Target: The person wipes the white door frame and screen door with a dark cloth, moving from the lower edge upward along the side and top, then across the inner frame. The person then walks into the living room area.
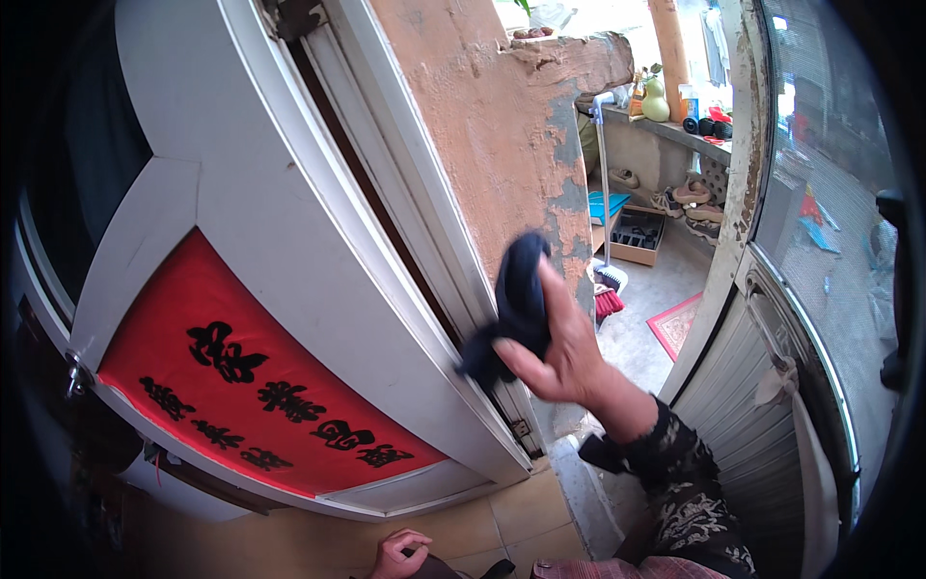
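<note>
My right hand (568, 347) grips a dark navy cloth (522, 297), raised in front of the white door frame (434, 239) and the peeling plaster wall edge. Motion blurs part of the cloth, and one end hangs to the left. A white door (282, 239) stands open on the left, with a red paper (239, 391) bearing black brush characters on its panel. Low at the bottom of the view, my left hand (404, 554) is loosely curled near my body, apart from the door. Nothing shows inside it.
A screen door (832, 239) with a white cloth strip (806, 463) tied on its handle stands at right. Beyond the doorway are a broom (608, 300), a cardboard box (636, 235), several shoes (691, 195), a red-bordered mat (676, 326) and a ledge with a gourd (655, 101). A raised sill (582, 485) crosses the floor.
</note>
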Demonstrator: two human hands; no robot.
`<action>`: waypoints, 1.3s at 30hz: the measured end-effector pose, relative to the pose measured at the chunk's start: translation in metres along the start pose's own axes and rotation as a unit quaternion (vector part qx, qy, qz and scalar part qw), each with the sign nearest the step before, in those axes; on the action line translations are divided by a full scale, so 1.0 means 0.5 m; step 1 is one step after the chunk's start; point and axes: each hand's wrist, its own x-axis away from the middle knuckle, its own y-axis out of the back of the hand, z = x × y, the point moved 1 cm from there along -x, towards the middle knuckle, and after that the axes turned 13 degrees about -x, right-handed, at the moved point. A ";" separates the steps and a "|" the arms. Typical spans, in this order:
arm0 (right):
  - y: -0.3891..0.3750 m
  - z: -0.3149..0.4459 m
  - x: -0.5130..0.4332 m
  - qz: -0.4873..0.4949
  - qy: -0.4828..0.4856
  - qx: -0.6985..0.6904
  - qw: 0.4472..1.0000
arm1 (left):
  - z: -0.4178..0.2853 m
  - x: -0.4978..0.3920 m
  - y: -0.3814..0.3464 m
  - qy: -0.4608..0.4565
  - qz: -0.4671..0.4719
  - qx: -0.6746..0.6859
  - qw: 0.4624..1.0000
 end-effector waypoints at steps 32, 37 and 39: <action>-0.089 -0.010 -0.066 -0.142 0.110 0.158 0.971 | 0.001 -0.007 -0.027 -0.032 -0.038 -0.026 0.998; -0.076 -0.006 -0.068 -0.076 0.080 0.167 0.980 | 0.035 -0.008 -0.033 -0.044 -0.021 -0.013 0.999; -0.076 0.031 -0.176 -0.113 0.175 0.217 0.954 | 0.050 -0.017 -0.036 -0.022 -0.007 -0.004 1.000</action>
